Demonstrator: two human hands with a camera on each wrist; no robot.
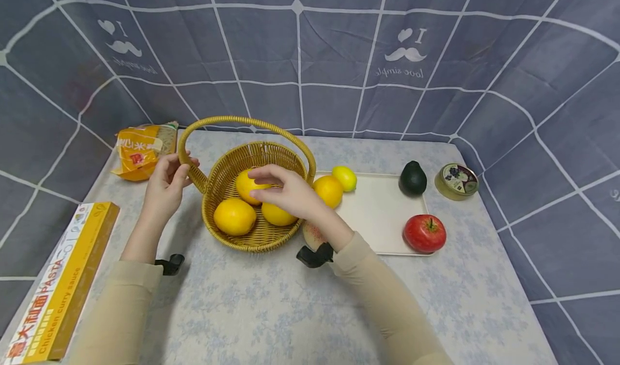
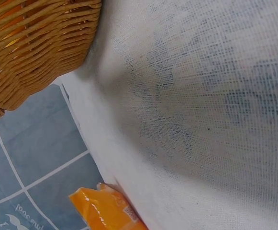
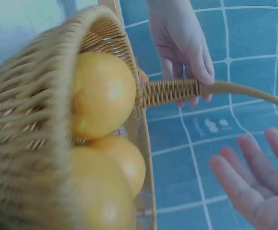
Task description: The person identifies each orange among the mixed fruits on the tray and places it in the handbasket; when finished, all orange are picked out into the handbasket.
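My left hand [image 1: 167,184] grips the left foot of the tall handle [image 1: 247,120] of a woven basket [image 1: 256,245], thumb on the near side and fingers behind. In the right wrist view that same hold on the handle shows beyond the fruit. Three oranges lie inside: a front-left orange [image 1: 234,217], a back orange [image 1: 246,184] and one partly hidden under my right hand [image 1: 288,192]. That right hand hovers over the basket's right side, fingers extended and apart, with nothing in them. In the left wrist view only the basket's side [image 2: 48,48] appears.
Right of the basket, a white tray [image 1: 373,211] bears an orange [image 1: 328,191], a lemon [image 1: 344,178], an avocado [image 1: 413,179] and a red fruit [image 1: 424,233]. A peach [image 1: 314,236] is partly under my forearm. A tin [image 1: 456,181], orange bag [image 1: 140,152] and pasta box [image 1: 63,284] stand around.
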